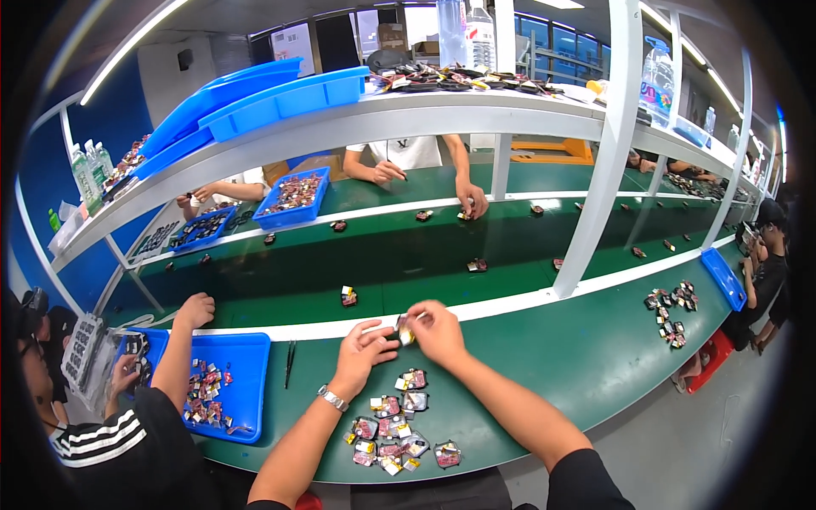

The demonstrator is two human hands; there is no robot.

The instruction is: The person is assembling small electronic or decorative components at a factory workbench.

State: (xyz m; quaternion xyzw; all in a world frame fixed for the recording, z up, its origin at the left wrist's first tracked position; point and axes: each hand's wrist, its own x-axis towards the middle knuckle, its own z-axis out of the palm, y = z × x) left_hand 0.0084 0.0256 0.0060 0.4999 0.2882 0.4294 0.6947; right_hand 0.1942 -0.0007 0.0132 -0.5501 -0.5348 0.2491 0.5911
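My right hand (pixel 438 331) pinches a small flat part (pixel 405 330) with a yellow tab, held just above the green bench near the white strip. My left hand (pixel 362 348) is right beside it, fingers curled and touching the same part; a metal watch sits on that wrist. Below both hands, several small red-and-silver flat parts (pixel 397 429) with yellow tabs lie in a loose pile on the green bench (pixel 544 374).
A blue tray (pixel 248 374) with similar parts sits to my left, where another person's arm (pixel 174 357) reaches. Black tweezers (pixel 290 363) lie beside it. Single parts (pixel 348 296) ride the dark conveyor belt. Another pile (pixel 671 313) lies right. A person works across the belt.
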